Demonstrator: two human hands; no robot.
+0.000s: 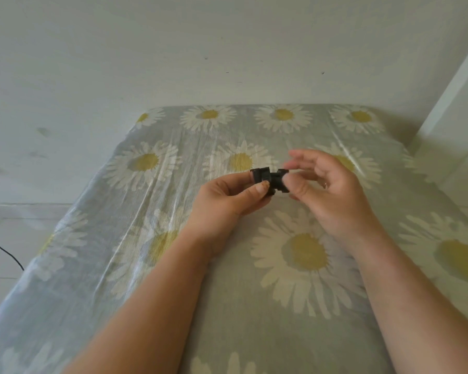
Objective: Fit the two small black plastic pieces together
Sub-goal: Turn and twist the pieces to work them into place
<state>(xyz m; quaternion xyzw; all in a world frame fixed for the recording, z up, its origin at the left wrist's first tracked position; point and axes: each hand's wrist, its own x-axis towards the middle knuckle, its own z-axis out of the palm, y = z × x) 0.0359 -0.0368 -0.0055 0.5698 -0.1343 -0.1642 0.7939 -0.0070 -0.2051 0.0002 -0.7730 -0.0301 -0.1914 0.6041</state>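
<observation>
Two small black plastic pieces meet end to end above the middle of the table. My left hand [227, 197] pinches the left black piece [260, 175] between thumb and fingers. My right hand [326, 184] grips the right black piece [280, 181] with thumb and fingertips, its other fingers spread. The two pieces touch at their inner ends; whether they are locked together I cannot tell, since my thumbs cover part of the joint.
The table wears a grey cloth with large white and yellow daisies [305, 249]. A white wall rises behind it, and a white ledge [454, 109] stands at the right. A thin black cable [3, 251] lies on the floor at the left.
</observation>
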